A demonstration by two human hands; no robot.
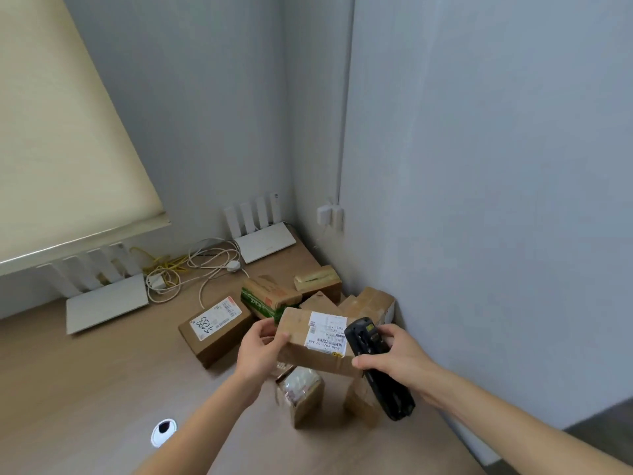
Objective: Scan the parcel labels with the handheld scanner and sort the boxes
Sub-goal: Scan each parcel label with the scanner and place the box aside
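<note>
Both hands were occupied: the left hand (260, 351) gripped the brown cardboard box (308, 341) by its left end, while the right hand (394, 354), fingers wrapped around the black handheld scanner (376, 365), held it just right of the white label (327, 332).

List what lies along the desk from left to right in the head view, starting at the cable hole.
Cable hole → box marked 5288 → left hand → held box gripped at its left end → black scanner → right hand gripping the scanner.
</note>
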